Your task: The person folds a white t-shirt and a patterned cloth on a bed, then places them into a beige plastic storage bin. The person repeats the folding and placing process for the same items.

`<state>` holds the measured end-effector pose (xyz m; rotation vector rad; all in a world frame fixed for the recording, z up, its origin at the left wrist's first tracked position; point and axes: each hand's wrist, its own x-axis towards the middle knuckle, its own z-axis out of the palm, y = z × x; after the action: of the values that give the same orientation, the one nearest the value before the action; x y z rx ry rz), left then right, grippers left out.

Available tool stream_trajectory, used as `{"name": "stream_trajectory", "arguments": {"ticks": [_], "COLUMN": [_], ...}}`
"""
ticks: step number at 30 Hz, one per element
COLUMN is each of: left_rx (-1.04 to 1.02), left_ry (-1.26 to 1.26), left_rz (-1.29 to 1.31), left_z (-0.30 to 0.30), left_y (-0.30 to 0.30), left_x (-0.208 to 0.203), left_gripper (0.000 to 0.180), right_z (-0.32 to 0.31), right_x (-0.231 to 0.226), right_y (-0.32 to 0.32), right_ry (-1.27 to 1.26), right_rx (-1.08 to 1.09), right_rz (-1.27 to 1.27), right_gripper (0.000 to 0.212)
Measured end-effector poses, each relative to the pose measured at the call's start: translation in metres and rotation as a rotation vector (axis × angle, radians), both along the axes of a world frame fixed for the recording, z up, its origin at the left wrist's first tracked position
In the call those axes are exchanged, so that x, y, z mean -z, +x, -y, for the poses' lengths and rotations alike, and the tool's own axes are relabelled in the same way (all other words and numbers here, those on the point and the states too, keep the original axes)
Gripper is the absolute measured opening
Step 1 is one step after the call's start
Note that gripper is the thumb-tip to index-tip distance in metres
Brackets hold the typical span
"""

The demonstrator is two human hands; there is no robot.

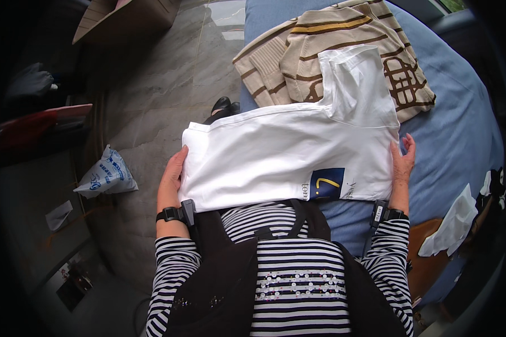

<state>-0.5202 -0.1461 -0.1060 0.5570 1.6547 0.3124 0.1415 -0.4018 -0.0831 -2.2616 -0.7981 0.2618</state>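
with the clock read from its middle, one shirt (264, 149): white, folded into a long strip running from nine to three o'clock; an upper section juts out toward one o'clock; near four o'clock, a dark blue square patch (327, 184) with a yellow curved mark, dark lettering at either side.

left hand (173, 171): at nine o'clock, clamped on the shirt's end, most fingers hidden by the cloth; black strap (171, 214) with a device at the wrist.

right hand (402, 160): at three o'clock, thumb against the shirt's edge, other fingers bent and standing away from the thumb; whether it pinches any cloth cannot be told; similar strap and device.

one sweater (303, 62): beige, brown lines, one mustard band; from twelve to one o'clock, lying on the bed (458, 140), which is blue; the shirt's jutting section overlaps it.

one bag (108, 174): white with blue print, on the grey floor (146, 123), farther out at nine o'clock.

one shoe (220, 105): black, at ten o'clock, just beyond the shirt.

one box (126, 23): beige, well apart, also at ten.
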Motion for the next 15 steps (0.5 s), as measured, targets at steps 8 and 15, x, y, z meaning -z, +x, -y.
{"name": "stream_trajectory", "arguments": {"ticks": [8,15], "left_rx": [0.454,0.342], "left_ry": [0.018,0.092], "left_rz": [-0.368,0.062], "left_z": [0.001,0.006], "left_y": [-0.009,-0.026], "left_x": [-0.02,-0.031], "left_gripper": [0.049,0.043], "right_z": [0.129,0.133], "right_x": [-0.015,-0.035], "right_y": [-0.033,-0.069], "right_ry": [-0.043,0.079], "right_rx": [0.224,0.385], "right_rz": [-0.209,-0.759], "right_gripper": [0.076,0.062]}}
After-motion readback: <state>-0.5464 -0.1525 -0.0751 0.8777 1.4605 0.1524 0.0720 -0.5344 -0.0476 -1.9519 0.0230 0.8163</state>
